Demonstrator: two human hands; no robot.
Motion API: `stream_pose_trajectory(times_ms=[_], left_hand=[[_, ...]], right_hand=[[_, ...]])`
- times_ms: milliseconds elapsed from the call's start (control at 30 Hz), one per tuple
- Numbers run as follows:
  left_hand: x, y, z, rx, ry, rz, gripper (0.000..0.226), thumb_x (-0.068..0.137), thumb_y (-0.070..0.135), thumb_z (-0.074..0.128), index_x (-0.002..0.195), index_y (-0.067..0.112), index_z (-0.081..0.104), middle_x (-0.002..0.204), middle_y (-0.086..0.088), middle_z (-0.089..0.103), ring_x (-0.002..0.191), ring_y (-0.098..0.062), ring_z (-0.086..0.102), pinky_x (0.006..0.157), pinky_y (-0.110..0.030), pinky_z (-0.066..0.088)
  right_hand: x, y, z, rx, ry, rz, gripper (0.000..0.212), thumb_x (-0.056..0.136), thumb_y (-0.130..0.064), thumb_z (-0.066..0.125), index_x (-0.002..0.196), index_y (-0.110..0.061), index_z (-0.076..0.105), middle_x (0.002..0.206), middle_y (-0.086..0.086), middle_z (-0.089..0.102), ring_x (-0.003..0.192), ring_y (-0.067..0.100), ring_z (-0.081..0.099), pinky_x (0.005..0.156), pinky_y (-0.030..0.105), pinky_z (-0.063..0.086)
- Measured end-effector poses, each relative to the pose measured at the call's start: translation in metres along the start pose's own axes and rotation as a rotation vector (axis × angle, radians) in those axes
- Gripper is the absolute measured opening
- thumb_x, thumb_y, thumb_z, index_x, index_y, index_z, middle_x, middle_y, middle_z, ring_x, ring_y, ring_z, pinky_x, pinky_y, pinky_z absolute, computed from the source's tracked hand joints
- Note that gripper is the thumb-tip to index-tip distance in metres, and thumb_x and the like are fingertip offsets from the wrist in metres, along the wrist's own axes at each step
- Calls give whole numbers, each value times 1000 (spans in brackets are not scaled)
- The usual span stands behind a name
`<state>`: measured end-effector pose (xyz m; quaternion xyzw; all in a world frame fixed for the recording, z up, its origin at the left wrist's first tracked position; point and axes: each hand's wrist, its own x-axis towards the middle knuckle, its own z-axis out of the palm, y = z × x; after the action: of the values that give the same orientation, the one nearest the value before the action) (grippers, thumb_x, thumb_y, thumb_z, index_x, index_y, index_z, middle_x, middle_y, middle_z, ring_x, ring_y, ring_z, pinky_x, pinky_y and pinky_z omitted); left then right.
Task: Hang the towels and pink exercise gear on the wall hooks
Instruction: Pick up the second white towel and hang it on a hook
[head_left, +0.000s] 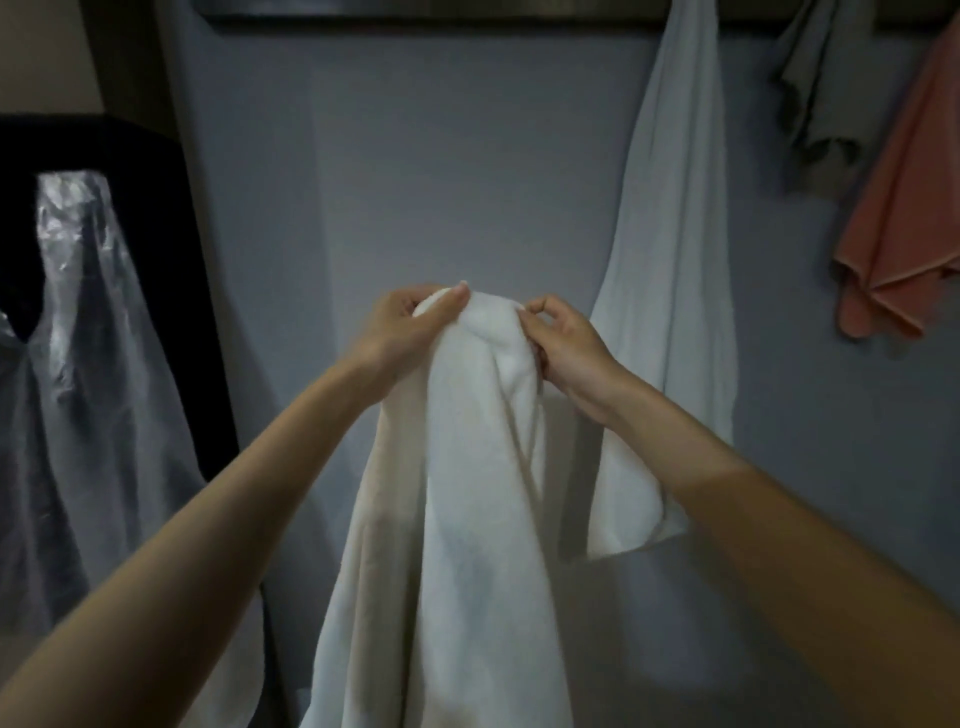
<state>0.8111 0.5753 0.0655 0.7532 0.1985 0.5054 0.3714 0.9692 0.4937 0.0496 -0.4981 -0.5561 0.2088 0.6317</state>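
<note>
A white towel (457, 493) hangs down in front of me, bunched at its top. My left hand (400, 332) grips that bunched top from the left, and my right hand (566, 343) pinches it from the right. Both hands are held up before a grey wall (441, 156). A second white towel (670, 260) hangs from the dark rail (415, 10) at the top. Further right on the rail hang a grey cloth (815, 104) and a pink cloth (904, 218). The hooks themselves are hidden.
A clear plastic bag (67, 364) hangs at the left over a dark frame (171, 234). Bare grey wall lies between that frame and the hanging white towel.
</note>
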Motion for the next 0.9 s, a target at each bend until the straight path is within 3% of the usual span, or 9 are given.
stream_pose_trajectory(times_ms=[100, 300, 467, 600, 733, 833, 900], left_hand=[[42, 17, 3, 42, 62, 62, 30, 91, 37, 58, 69, 18, 63, 61, 10, 57, 56, 0, 51, 53, -16, 41], [127, 48, 11, 61, 172, 179, 21, 89, 38, 60, 76, 22, 67, 67, 11, 61, 61, 2, 56, 59, -16, 46], [183, 65, 22, 181, 202, 290, 20, 90, 34, 60, 84, 16, 69, 70, 12, 60, 61, 4, 51, 53, -4, 39], [224, 72, 25, 299, 181, 395, 16, 90, 28, 60, 81, 16, 65, 70, 12, 58, 62, 3, 49, 56, -5, 37], [266, 80, 25, 424, 155, 544, 19, 90, 27, 60, 84, 10, 66, 76, 2, 59, 63, -1, 48, 57, -8, 37], [300, 86, 21, 521, 96, 609, 24, 89, 31, 61, 87, 8, 66, 79, -1, 61, 71, -10, 50, 57, -11, 35], [323, 90, 16, 530, 72, 639, 22, 88, 32, 62, 86, 11, 65, 79, 1, 60, 73, -11, 51, 60, -14, 36]], right_hand=[[47, -31, -21, -15, 6, -42, 15, 96, -25, 50, 84, -19, 57, 72, -2, 54, 55, 7, 49, 51, 21, 38], [117, -72, -50, -149, -98, -150, 23, 95, -28, 52, 77, -15, 59, 68, -7, 58, 55, -1, 53, 49, 12, 40], [171, -93, -74, -216, 46, -304, 12, 95, -22, 53, 88, -14, 60, 76, -5, 60, 66, 5, 54, 57, 13, 45], [205, -103, -89, -465, 169, -455, 14, 95, -26, 51, 93, -13, 56, 82, -4, 56, 74, 8, 51, 62, 18, 39], [240, -111, -99, -563, 335, -595, 13, 95, -26, 51, 94, -14, 54, 85, -1, 57, 76, 10, 52, 65, 22, 41], [266, -120, -105, -602, 350, -642, 11, 96, -26, 50, 94, -15, 51, 82, -2, 57, 78, 14, 55, 72, 29, 45], [282, -128, -106, -623, 367, -682, 9, 96, -25, 49, 94, -16, 50, 80, -5, 55, 74, 9, 53, 69, 23, 44]])
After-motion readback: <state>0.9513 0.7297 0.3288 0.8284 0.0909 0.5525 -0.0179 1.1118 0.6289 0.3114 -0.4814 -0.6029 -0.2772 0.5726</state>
